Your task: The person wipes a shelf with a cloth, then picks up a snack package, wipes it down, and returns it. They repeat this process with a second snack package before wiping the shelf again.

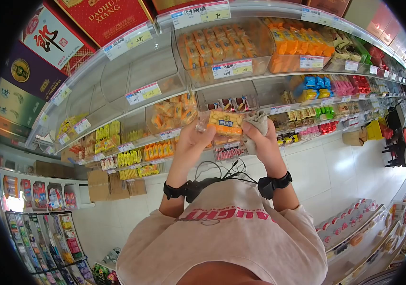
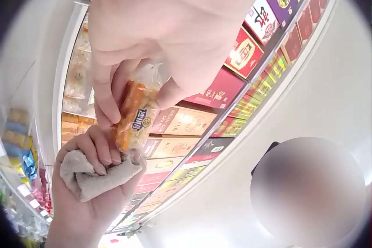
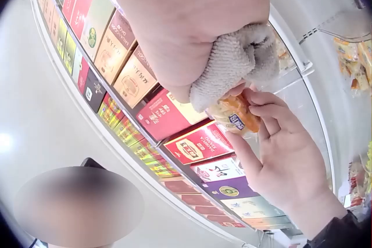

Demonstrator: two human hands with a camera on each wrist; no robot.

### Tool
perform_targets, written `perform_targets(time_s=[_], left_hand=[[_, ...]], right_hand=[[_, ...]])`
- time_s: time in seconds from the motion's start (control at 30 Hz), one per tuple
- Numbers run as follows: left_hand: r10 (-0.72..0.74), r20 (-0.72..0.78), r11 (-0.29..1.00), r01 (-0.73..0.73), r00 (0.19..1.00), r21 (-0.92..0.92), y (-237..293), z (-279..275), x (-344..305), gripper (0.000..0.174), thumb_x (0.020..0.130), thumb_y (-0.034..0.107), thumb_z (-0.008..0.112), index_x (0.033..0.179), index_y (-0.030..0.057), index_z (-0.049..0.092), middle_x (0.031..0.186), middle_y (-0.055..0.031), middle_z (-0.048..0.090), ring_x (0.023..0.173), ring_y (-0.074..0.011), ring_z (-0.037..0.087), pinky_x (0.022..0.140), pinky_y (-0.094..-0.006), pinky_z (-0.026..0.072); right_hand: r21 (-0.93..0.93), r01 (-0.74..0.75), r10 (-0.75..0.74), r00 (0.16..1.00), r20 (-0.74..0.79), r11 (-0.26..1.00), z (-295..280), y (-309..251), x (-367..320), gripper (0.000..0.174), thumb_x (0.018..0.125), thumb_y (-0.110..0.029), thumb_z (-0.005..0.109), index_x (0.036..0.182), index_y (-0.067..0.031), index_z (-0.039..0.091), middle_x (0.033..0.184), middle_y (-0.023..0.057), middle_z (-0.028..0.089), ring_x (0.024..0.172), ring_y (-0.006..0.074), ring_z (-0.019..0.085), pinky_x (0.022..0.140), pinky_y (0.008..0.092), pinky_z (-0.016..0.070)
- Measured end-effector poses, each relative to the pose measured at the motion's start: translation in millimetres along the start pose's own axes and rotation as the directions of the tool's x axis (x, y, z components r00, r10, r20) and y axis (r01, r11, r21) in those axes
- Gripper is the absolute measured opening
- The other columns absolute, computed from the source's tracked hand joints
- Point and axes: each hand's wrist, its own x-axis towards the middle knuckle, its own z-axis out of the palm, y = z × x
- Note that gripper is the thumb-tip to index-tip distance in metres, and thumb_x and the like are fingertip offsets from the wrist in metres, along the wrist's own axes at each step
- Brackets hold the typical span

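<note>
A snack packet [image 1: 226,124] in clear and orange wrap with a blue label is held up in front of the shelves, between both hands. My left hand [image 1: 194,141] grips one end, and its fingers curl round the packet [image 2: 135,114] in the left wrist view. Thumb and fingers of my right hand [image 1: 265,143] pinch the other end. That same hand holds a folded grey cloth [image 1: 257,122] against its palm. Part of the packet [image 3: 237,114] is hidden behind the cloth and fingers in the right wrist view.
Clear shelf bins hold orange-wrapped packets [image 1: 219,45] and loose packets [image 1: 174,113]. Price tags [image 1: 231,69] line the shelf edges. Boxed goods [image 1: 105,19] stand on the top shelf. Cardboard boxes [image 1: 110,184] sit on the floor at left, and black cables [image 1: 231,171] hang below the hands.
</note>
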Motion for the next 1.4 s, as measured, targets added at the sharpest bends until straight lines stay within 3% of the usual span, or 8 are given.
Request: perform_targets(time_s=[0.23,0.33,0.43,0.53,0.63,0.83,1.03,1.4], left_hand=[[0.013,0.013,0.996,-0.014,1.000,0.089,-4.4,2.9,1.3,0.052,0.106,0.020,0.054,0.149,-0.0067,0.041,0.142,-0.0159,0.056,0.128,-0.0233,0.057,0.106,-0.0419,0.0482],[0.005,-0.037,1.000,-0.005,0.999,-0.008,-13.1,0.3,3.1,0.048,0.104,0.016,0.061,0.145,-0.0047,0.047,0.134,-0.0106,0.062,0.114,-0.0132,0.062,0.099,-0.0286,0.0478],[-0.013,-0.043,1.000,0.012,0.999,-0.027,-13.9,2.9,3.1,0.050,0.104,0.017,0.060,0.147,-0.0049,0.045,0.133,-0.0109,0.062,0.115,-0.0149,0.062,0.099,-0.0303,0.0497],[0.018,-0.187,0.997,-0.031,0.982,-0.066,-13.2,3.6,5.2,0.050,0.105,0.017,0.058,0.148,-0.0052,0.044,0.133,-0.0111,0.061,0.115,-0.0163,0.063,0.097,-0.0323,0.0522],[0.093,-0.157,0.985,-0.068,0.983,0.156,3.9,3.6,5.7,0.050,0.106,0.018,0.055,0.149,-0.0044,0.042,0.133,-0.0112,0.060,0.114,-0.0174,0.063,0.096,-0.0336,0.0542],[0.043,-0.071,0.993,-0.034,0.997,0.114,-5.6,3.2,3.5,0.049,0.108,0.020,0.052,0.149,-0.0047,0.041,0.133,-0.0125,0.060,0.113,-0.0181,0.063,0.096,-0.0343,0.0544],[-0.080,-0.023,0.983,0.075,0.997,-0.170,3.4,0.1,-1.2,0.049,0.107,0.018,0.047,0.151,-0.0025,0.038,0.144,-0.0158,0.054,0.125,-0.0283,0.060,0.099,-0.0434,0.0529],[0.031,-0.121,0.957,-0.064,0.992,-0.283,-8.0,-7.4,-0.8,0.049,0.107,0.018,0.049,0.150,-0.0015,0.038,0.135,-0.0153,0.061,0.122,-0.0253,0.061,0.104,-0.0415,0.0503]], right_hand=[[0.177,-0.113,0.134,0.985,-0.111,0.978,-5.8,19.7,0.8,0.022,0.090,-0.016,0.071,0.105,-0.0016,0.068,0.087,0.0009,0.068,0.075,0.0094,0.063,0.067,0.0253,0.0505],[0.268,-0.130,0.151,0.987,-0.060,0.955,-5.8,18.4,1.9,0.021,0.089,-0.017,0.072,0.104,-0.0030,0.066,0.084,0.0016,0.067,0.073,0.0112,0.064,0.066,0.0264,0.0510],[0.125,-0.119,0.133,0.985,-0.112,0.985,-8.0,22.8,2.8,0.021,0.090,-0.016,0.071,0.105,-0.0030,0.066,0.084,0.0015,0.066,0.072,0.0108,0.063,0.065,0.0273,0.0515],[-0.110,0.121,-0.128,0.990,-0.055,0.987,-27.1,49.6,15.1,0.022,0.092,-0.018,0.072,0.105,-0.0021,0.066,0.084,0.0014,0.065,0.071,0.0084,0.060,0.066,0.0266,0.0509],[0.043,-0.088,0.089,0.996,-0.026,0.995,-28.9,35.6,15.2,0.022,0.094,-0.021,0.072,0.103,-0.0016,0.064,0.087,0.0037,0.067,0.073,0.0108,0.061,0.063,0.0277,0.0508],[-0.274,0.051,-0.009,0.988,0.151,0.960,-20.3,23.6,7.9,0.027,0.096,-0.018,0.071,0.113,0.0020,0.067,0.093,0.0023,0.069,0.082,0.0067,0.061,0.072,0.0251,0.0503],[0.078,-0.150,0.147,0.988,0.049,0.986,-15.0,33.4,3.2,0.035,0.092,-0.019,0.076,0.119,-0.0007,0.062,0.102,0.0049,0.068,0.082,0.0093,0.064,0.072,0.0273,0.0543],[0.115,-0.156,0.144,0.984,0.105,0.981,-8.1,35.9,11.3,0.030,0.093,-0.017,0.068,0.118,-0.0030,0.057,0.095,0.0070,0.067,0.081,0.0128,0.066,0.067,0.0288,0.0553]])
